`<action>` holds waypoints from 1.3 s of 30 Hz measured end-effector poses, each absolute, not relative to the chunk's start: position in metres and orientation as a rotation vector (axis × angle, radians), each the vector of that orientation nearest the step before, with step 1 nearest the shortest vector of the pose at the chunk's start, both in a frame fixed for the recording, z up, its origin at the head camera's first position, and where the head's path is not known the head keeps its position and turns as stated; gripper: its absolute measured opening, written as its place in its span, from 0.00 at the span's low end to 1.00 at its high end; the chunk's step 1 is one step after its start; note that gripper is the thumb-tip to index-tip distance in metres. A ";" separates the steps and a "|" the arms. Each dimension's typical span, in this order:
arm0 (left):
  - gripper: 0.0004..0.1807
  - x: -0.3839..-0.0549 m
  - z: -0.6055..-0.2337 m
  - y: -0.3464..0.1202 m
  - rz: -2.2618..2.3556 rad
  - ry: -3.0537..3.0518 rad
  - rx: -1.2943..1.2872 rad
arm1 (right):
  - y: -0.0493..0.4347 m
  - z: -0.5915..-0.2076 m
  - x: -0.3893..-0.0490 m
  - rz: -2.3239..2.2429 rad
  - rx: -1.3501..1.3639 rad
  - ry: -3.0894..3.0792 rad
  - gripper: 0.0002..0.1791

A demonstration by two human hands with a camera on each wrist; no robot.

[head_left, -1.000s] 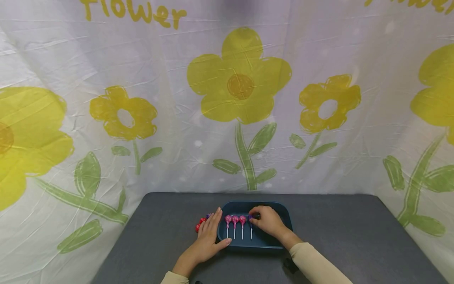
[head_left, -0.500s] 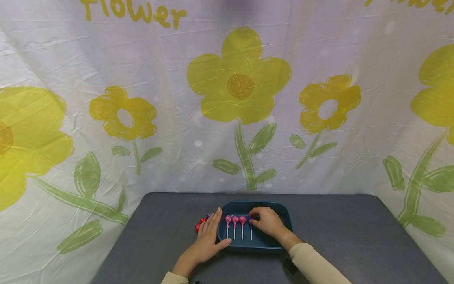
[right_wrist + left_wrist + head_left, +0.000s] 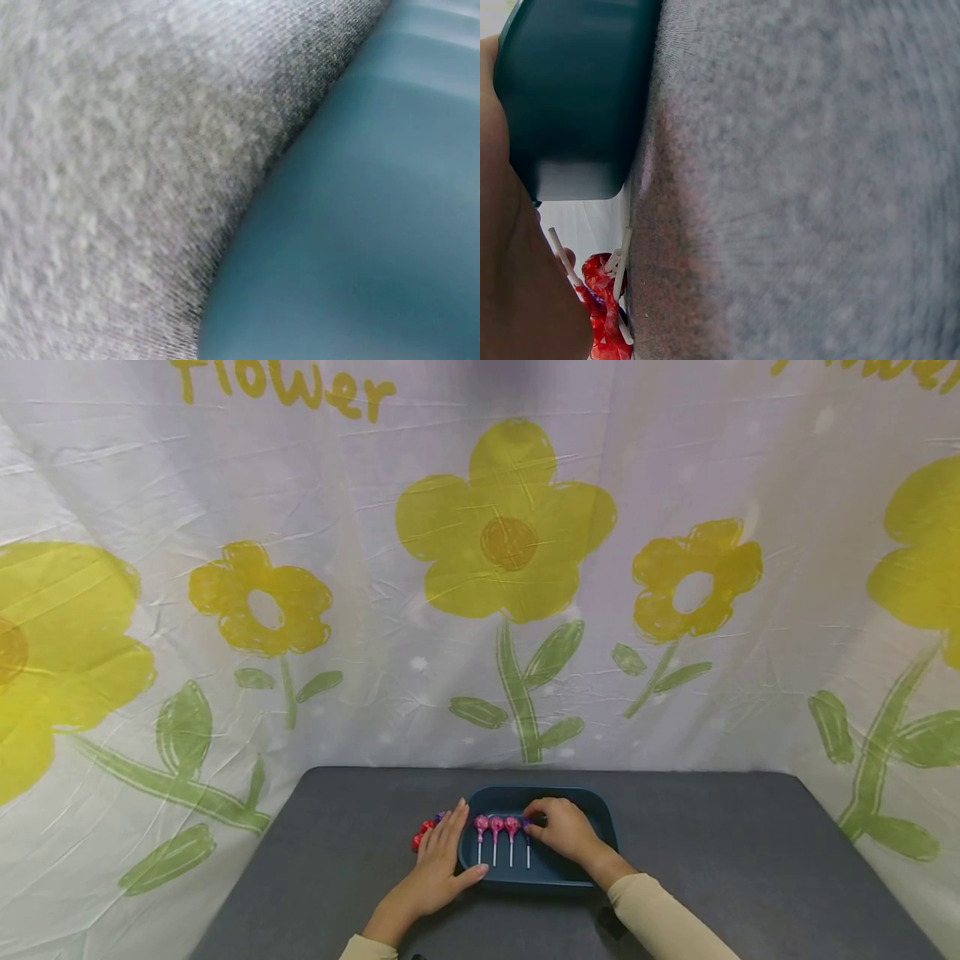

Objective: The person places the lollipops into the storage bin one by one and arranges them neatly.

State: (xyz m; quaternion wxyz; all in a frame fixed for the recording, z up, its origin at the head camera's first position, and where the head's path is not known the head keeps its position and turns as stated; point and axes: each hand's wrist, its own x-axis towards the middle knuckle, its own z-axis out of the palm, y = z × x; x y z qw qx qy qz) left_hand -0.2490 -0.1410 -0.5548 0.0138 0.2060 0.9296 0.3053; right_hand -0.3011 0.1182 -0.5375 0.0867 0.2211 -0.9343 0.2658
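In the head view, a dark teal tray point(image 3: 540, 883) holds three pink lollipops point(image 3: 496, 825) side by side, sticks toward the person. To their right lies a purple-wrapped lollipop point(image 3: 528, 852), its head pinched between thumb and fingers of my right hand point(image 3: 564, 828). My left hand point(image 3: 441, 865) rests along the tray's left side, fingers straight and thumb at the near rim. Past those fingers, red lollipops point(image 3: 417, 841) and a purple one lie on the table, partly hidden. The left wrist view shows the tray's outer wall point(image 3: 577, 97) and red-wrapped lollipops point(image 3: 604, 300) with white sticks.
A grey cloth-covered table point(image 3: 697, 835) extends around the tray. Behind it hangs a white curtain point(image 3: 405, 693) printed with yellow flowers. A small black object point(image 3: 613, 922) sits by the right sleeve. The right wrist view shows only cloth and the tray's wall point(image 3: 360, 225).
My right hand has shifted slightly left with the purple lollipop, bringing it closer to the pink ones. The left hand stays at the tray's side.
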 end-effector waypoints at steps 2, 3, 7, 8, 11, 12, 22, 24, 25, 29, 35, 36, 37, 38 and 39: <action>0.52 -0.249 -0.555 -0.141 0.947 2.893 0.635 | 0.118 -0.537 -0.301 0.800 0.658 -2.784 0.07; 0.52 -0.249 -0.554 -0.141 0.944 2.891 0.634 | 0.118 -0.537 -0.301 0.799 0.656 -2.786 0.07; 0.52 -0.248 -0.553 -0.141 0.937 2.880 0.625 | 0.118 -0.538 -0.301 0.795 0.650 -2.790 0.07; 0.52 -0.248 -0.552 -0.141 0.939 2.878 0.623 | 0.118 -0.538 -0.301 0.795 0.649 -2.791 0.07; 0.52 -0.248 -0.551 -0.141 0.935 2.880 0.621 | 0.118 -0.538 -0.302 0.800 0.653 -2.790 0.07; 0.52 -0.248 -0.551 -0.141 0.933 2.883 0.623 | 0.118 -0.538 -0.302 0.801 0.653 -2.790 0.07; 0.51 -0.247 -0.553 -0.141 0.936 2.895 0.643 | 0.118 -0.537 -0.299 0.821 0.642 -2.789 0.07; 0.51 -0.248 -0.553 -0.141 0.936 2.898 0.642 | 0.118 -0.537 -0.298 0.824 0.643 -2.788 0.08; 0.51 -0.248 -0.553 -0.141 0.936 2.900 0.642 | 0.118 -0.536 -0.298 0.824 0.643 -2.789 0.08; 0.52 -0.248 -0.553 -0.141 0.939 2.903 0.646 | 0.117 -0.535 -0.297 0.826 0.640 -2.789 0.08; 0.52 -0.248 -0.554 -0.141 0.945 2.908 0.656 | 0.117 -0.534 -0.296 0.825 0.640 -2.784 0.08; 0.52 -0.248 -0.554 -0.141 0.943 2.908 0.658 | 0.117 -0.534 -0.296 0.826 0.640 -2.784 0.08; 0.52 -0.248 -0.553 -0.141 0.941 2.906 0.655 | 0.117 -0.534 -0.296 0.826 0.640 -2.785 0.08; 0.52 -0.248 -0.553 -0.141 0.941 2.905 0.654 | 0.118 -0.534 -0.296 0.825 0.640 -2.787 0.08; 0.52 -0.248 -0.553 -0.141 0.942 2.905 0.652 | 0.118 -0.534 -0.296 0.822 0.641 -2.789 0.08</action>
